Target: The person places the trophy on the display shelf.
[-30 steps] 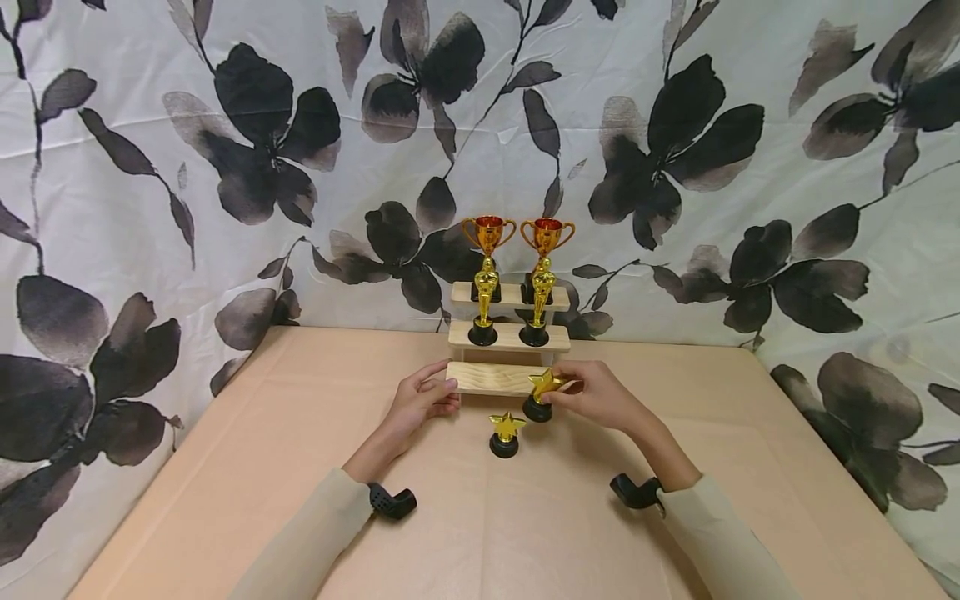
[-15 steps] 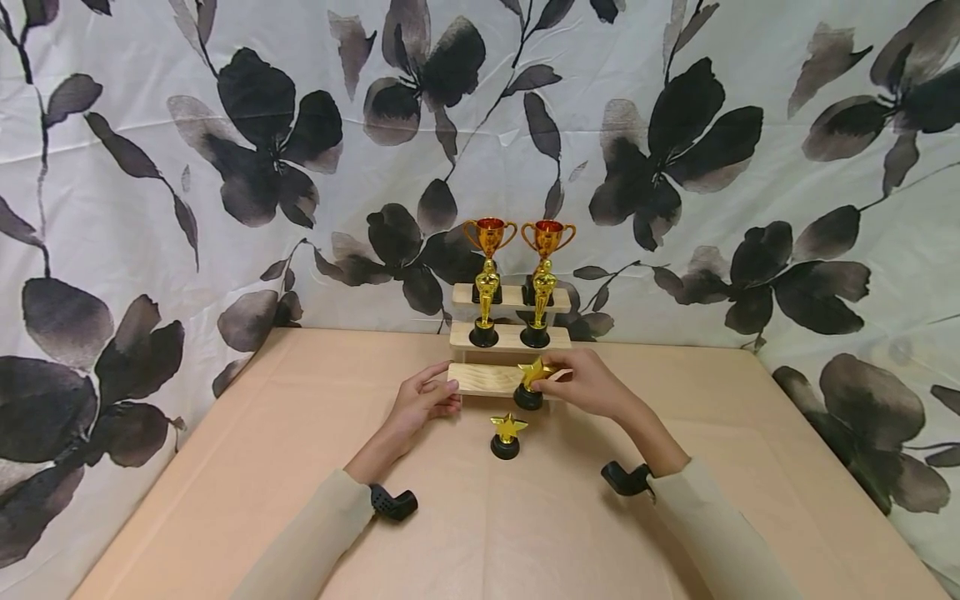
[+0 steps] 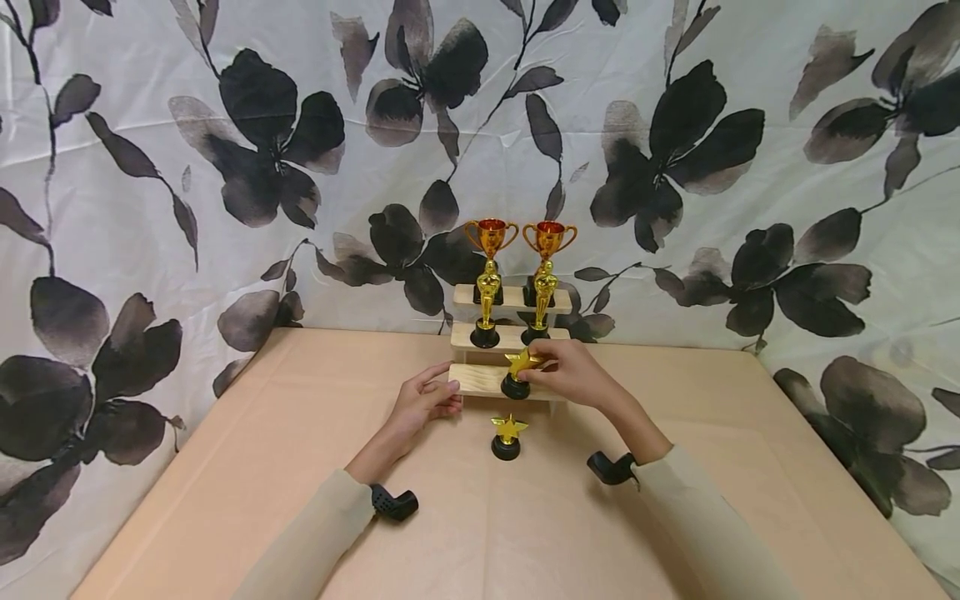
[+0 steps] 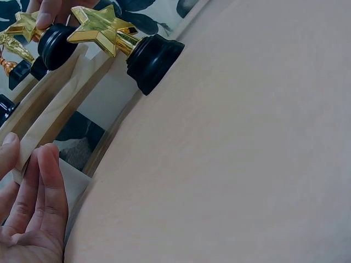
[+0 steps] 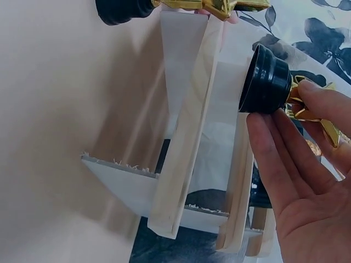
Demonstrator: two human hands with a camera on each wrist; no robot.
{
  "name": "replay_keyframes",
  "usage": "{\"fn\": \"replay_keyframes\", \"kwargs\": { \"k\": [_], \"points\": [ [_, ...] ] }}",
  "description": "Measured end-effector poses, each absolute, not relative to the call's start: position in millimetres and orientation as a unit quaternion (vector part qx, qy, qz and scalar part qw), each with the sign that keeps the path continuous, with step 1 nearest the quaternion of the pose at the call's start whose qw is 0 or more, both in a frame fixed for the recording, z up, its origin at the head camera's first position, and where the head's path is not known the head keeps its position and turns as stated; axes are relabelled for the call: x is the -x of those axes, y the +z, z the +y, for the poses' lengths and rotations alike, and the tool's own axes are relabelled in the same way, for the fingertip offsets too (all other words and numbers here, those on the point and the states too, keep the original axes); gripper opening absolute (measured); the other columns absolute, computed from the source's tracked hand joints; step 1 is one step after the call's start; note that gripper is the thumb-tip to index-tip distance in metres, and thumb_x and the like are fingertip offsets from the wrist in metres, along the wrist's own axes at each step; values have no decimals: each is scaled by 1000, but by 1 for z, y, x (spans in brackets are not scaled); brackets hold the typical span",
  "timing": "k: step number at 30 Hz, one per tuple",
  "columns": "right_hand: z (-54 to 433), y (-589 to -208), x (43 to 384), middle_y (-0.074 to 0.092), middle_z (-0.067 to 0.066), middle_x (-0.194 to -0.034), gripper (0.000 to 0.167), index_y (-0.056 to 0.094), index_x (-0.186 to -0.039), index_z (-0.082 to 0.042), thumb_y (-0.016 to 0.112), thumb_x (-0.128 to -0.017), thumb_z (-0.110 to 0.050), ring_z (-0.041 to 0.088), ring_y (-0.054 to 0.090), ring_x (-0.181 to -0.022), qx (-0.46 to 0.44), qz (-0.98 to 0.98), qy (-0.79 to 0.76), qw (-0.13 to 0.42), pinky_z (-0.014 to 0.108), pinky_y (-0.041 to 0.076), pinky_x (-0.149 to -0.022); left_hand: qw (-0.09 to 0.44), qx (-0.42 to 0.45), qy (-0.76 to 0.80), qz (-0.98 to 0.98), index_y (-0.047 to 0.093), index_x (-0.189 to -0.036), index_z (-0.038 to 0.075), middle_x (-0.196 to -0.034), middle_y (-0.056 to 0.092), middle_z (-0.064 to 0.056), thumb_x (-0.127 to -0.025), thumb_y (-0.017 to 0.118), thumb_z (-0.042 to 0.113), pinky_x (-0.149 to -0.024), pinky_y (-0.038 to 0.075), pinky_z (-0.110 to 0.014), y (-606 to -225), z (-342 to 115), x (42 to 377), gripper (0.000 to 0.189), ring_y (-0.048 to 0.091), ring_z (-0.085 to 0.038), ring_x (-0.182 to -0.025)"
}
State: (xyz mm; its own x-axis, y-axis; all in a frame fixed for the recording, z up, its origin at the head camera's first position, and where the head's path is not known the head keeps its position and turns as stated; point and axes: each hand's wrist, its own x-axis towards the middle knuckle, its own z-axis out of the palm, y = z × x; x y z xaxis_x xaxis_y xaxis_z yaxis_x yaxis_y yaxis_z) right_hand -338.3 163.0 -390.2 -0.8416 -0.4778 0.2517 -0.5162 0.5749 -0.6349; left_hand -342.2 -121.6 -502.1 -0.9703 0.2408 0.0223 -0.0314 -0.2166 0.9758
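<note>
My right hand (image 3: 573, 371) pinches a gold star trophy (image 3: 516, 385) by its star, holding it over the lowest step (image 3: 474, 380) of a wooden tiered stand. In the right wrist view the held trophy's round black base (image 5: 266, 79) shows, with daylight between it and the lowest board (image 5: 189, 137). My left hand (image 3: 420, 403) grips that step's left end; the left wrist view shows thumb and fingers (image 4: 51, 175) on either side of the board. A second star trophy (image 3: 506, 447) stands upright on the table in front of the stand.
Two gold figure trophies (image 3: 486, 333) stand on the middle step. Behind them, two cup trophies (image 3: 491, 240) occupy the top step. A floral cloth (image 3: 525, 150) hangs right behind the stand, at the back of the beige table (image 3: 300, 433).
My right hand has carried its star trophy leftward and slightly up, from the step's right front to over its middle. My left hand has stayed at the step's left end.
</note>
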Motion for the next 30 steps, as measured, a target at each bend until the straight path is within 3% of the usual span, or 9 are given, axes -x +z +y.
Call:
{"fn": "replay_keyframes", "kwargs": {
  "k": [9,21,30],
  "points": [
    [155,-388,344,71,7,-92,15,71,-97,-7,82,-90,-15,18,67,-87,-285,-890,355,31,38,65,-84,89,-83,775,620,43,-155,6,-87,76,0,-103,65,12,-73,64,-25,-500,-121,340,57,74,-12,-76],
    [148,-389,354,71,8,-91,16,69,-93,-6,82,-89,-13,18,71,-86,-291,-887,357,32,33,65,-80,97,-82,782,610,42,-156,5,-86,75,0,-105,60,11,-73,64,-26,-499,-121,340,54,73,-12,-76],
    [141,-388,362,64,4,-83,18,66,-88,-8,82,-89,-16,15,64,-80,-304,-889,340,33,31,61,-76,95,-78,780,614,42,-156,5,-87,74,0,-104,60,9,-74,64,-26,-497,-120,341,54,73,-13,-78]
  ]
}}
